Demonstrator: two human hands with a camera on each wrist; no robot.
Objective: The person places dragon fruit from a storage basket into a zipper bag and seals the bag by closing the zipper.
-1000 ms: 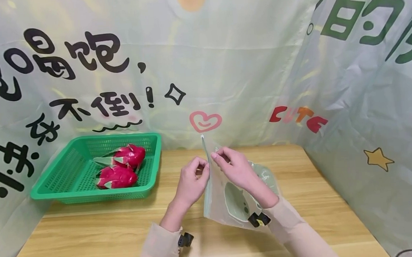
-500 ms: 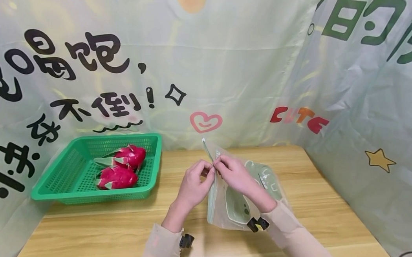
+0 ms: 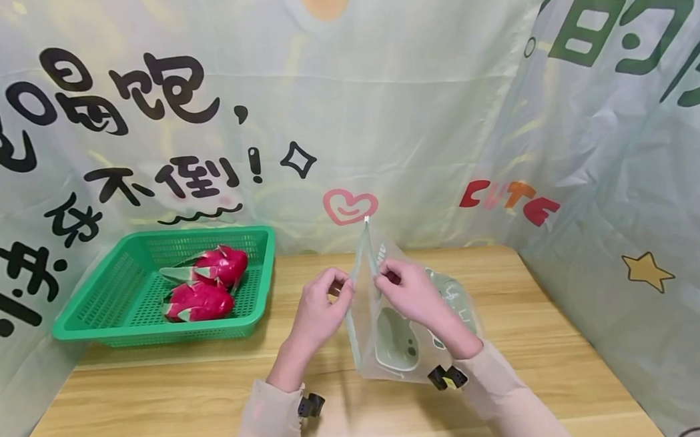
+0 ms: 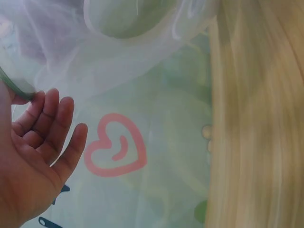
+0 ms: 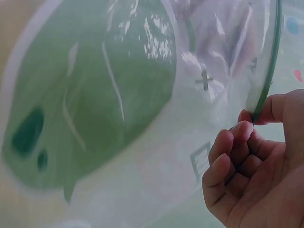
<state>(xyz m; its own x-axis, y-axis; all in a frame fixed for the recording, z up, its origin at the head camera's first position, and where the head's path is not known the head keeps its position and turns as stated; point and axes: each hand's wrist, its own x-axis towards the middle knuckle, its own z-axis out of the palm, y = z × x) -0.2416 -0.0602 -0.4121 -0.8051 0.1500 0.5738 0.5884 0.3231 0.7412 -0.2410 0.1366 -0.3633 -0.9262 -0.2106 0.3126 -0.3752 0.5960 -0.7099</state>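
With forearms (image 3: 293, 366) angled inward, the left hand (image 3: 321, 307) and right hand (image 3: 413, 291) pinch near each other, fingers (image 5: 221, 164) bent.

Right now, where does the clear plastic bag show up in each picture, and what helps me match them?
Head: the clear plastic bag is just right of centre, in the lower half.
Left wrist: it spreads across the top, toward the left.
Right wrist: it fills most of the picture, left of the hand.
Shared landmark: the green strip along its mouth, pinched by the left hand and right hand.
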